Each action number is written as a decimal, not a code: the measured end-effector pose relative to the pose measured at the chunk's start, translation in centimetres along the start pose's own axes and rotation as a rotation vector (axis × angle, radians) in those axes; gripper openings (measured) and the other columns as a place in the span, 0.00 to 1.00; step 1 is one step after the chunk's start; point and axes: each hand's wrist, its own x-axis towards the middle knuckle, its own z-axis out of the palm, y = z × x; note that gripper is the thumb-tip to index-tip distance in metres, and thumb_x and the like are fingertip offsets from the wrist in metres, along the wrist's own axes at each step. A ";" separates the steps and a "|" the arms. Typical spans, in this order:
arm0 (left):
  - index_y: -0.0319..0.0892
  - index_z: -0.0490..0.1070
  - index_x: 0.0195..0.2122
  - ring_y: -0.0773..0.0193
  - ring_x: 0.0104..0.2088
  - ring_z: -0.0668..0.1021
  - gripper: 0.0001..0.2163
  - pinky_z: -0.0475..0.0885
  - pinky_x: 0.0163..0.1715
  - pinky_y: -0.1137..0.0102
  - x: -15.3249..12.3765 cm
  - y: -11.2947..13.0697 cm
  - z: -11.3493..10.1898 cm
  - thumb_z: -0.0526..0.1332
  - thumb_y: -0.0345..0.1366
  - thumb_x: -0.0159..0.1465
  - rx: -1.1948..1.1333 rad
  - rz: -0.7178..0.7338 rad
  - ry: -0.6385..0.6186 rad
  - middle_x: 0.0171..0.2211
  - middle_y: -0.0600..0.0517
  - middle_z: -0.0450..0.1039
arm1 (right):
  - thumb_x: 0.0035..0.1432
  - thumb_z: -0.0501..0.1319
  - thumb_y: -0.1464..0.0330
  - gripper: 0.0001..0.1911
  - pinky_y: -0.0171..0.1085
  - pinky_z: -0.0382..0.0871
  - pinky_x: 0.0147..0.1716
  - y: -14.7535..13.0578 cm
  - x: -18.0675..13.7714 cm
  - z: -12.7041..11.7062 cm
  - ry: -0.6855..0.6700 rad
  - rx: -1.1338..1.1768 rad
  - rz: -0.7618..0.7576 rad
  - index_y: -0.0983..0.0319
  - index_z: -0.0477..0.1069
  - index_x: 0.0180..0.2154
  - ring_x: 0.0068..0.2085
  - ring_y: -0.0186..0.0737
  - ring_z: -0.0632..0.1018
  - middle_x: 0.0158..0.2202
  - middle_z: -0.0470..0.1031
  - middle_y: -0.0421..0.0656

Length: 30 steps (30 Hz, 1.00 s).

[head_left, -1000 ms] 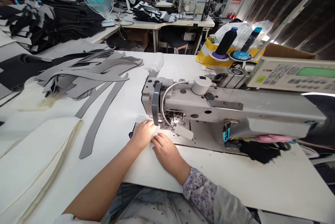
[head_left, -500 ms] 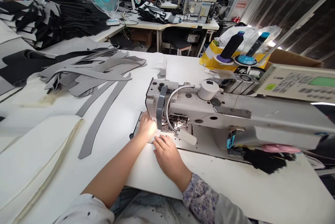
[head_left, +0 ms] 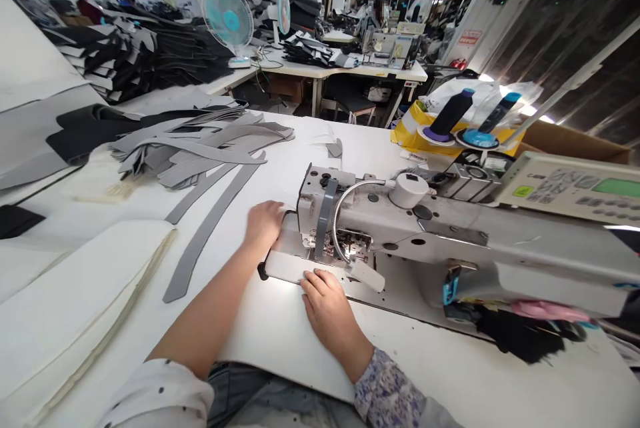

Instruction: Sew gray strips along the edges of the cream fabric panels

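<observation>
My left hand [head_left: 265, 227] is just left of the sewing machine head [head_left: 345, 215], by the far left corner of the metal bed plate [head_left: 290, 261]. Its fingers are bent together and slightly blurred; what they hold, if anything, cannot be made out. My right hand [head_left: 327, 301] lies flat, fingers stretched out, with the tips on the near edge of the bed plate below the needle area. A small lamp [head_left: 367, 275] on a bendy metal neck hangs to the right of those fingertips. Two long grey fabric strips [head_left: 213, 231] lie on the table left of my left hand.
A heap of grey strips [head_left: 200, 141] lies at the far left, with stacked white sheets [head_left: 90, 288] nearer me. Thread cones [head_left: 453, 115] and a control panel [head_left: 580, 188] stand at the right. Black scraps [head_left: 525, 335] sit by the machine arm. A fan [head_left: 230, 18] stands behind.
My left hand has moved left, away from beside the needle area to the bed plate's corner. My right hand stays at the near edge. The camera view has tilted up.
</observation>
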 end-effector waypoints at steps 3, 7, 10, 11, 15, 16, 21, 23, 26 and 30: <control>0.37 0.63 0.60 0.46 0.52 0.71 0.22 0.65 0.50 0.56 -1.2 -6.8 -4.2 0.53 0.33 0.64 0.240 -0.282 -0.151 0.55 0.36 0.67 | 0.63 0.56 0.75 0.14 0.50 0.68 0.53 -0.3 0.2 -0.2 0.025 -0.004 -0.012 0.62 0.73 0.49 0.52 0.50 0.71 0.51 0.74 0.48; 0.38 0.58 0.63 0.47 0.42 0.76 0.26 0.69 0.41 0.59 -3.9 -11.2 -7.2 0.51 0.29 0.62 0.407 -0.299 -0.356 0.47 0.36 0.69 | 0.61 0.57 0.76 0.14 0.47 0.70 0.52 -0.6 0.2 0.0 0.029 -0.036 -0.025 0.62 0.73 0.48 0.52 0.48 0.72 0.50 0.74 0.49; 0.41 0.58 0.64 0.51 0.41 0.77 0.27 0.70 0.41 0.61 -6.9 -8.8 -7.3 0.48 0.27 0.62 0.407 -0.199 -0.465 0.47 0.38 0.68 | 0.61 0.57 0.78 0.16 0.47 0.70 0.52 -1.0 -0.3 0.7 0.032 -0.071 -0.048 0.63 0.73 0.49 0.51 0.48 0.72 0.50 0.74 0.49; 0.42 0.58 0.64 0.52 0.41 0.77 0.27 0.70 0.40 0.62 -8.2 -7.3 -7.1 0.47 0.27 0.62 0.349 -0.179 -0.498 0.47 0.39 0.69 | 0.60 0.57 0.79 0.17 0.46 0.70 0.53 -1.2 -0.5 0.8 0.027 -0.083 -0.052 0.63 0.72 0.50 0.51 0.47 0.73 0.51 0.74 0.49; 0.44 0.61 0.62 0.57 0.44 0.76 0.27 0.69 0.44 0.66 -15.1 0.1 -6.9 0.46 0.25 0.61 0.066 0.006 -0.576 0.46 0.43 0.71 | 0.61 0.59 0.77 0.25 0.49 0.66 0.57 -1.9 -0.4 0.9 -0.033 -0.125 -0.086 0.58 0.65 0.59 0.60 0.50 0.66 0.63 0.62 0.49; 0.44 0.63 0.61 0.59 0.45 0.76 0.27 0.69 0.45 0.67 -16.7 1.6 -7.1 0.47 0.25 0.60 -0.011 0.065 -0.616 0.46 0.45 0.71 | 0.62 0.59 0.75 0.25 0.50 0.64 0.58 -1.9 -0.2 0.7 -0.057 -0.127 -0.116 0.57 0.65 0.59 0.62 0.52 0.63 0.64 0.60 0.48; 0.49 0.73 0.46 0.61 0.39 0.77 0.15 0.71 0.41 0.69 -19.3 4.8 -7.8 0.48 0.36 0.67 -0.308 0.308 -0.688 0.38 0.51 0.77 | 0.65 0.60 0.68 0.14 0.48 0.62 0.61 -1.8 -0.4 -0.6 -0.203 -0.112 -0.256 0.59 0.71 0.52 0.61 0.48 0.66 0.58 0.69 0.45; 0.48 0.74 0.42 0.60 0.39 0.77 0.17 0.72 0.42 0.66 -17.7 4.3 -6.7 0.45 0.39 0.69 -0.286 0.299 -0.511 0.39 0.50 0.77 | 0.65 0.60 0.69 0.14 0.46 0.63 0.60 -2.0 -2.0 -0.8 -0.177 -0.112 -0.214 0.59 0.71 0.52 0.60 0.46 0.68 0.58 0.69 0.44; 0.46 0.70 0.52 0.54 0.50 0.74 0.16 0.70 0.51 0.58 -15.0 3.8 -3.6 0.49 0.40 0.68 -0.159 0.311 -0.162 0.51 0.45 0.73 | 0.64 0.60 0.72 0.17 0.47 0.64 0.59 -2.8 -5.2 -0.7 -0.120 -0.113 -0.145 0.59 0.69 0.54 0.60 0.47 0.67 0.59 0.69 0.45; 0.45 0.65 0.58 0.53 0.57 0.69 0.19 0.65 0.58 0.56 -13.1 4.3 0.5 0.53 0.39 0.67 -0.119 0.418 -0.060 0.57 0.45 0.67 | 0.61 0.61 0.74 0.22 0.48 0.67 0.57 -3.6 -7.2 -0.3 -0.102 -0.124 -0.095 0.61 0.67 0.57 0.60 0.49 0.68 0.59 0.68 0.48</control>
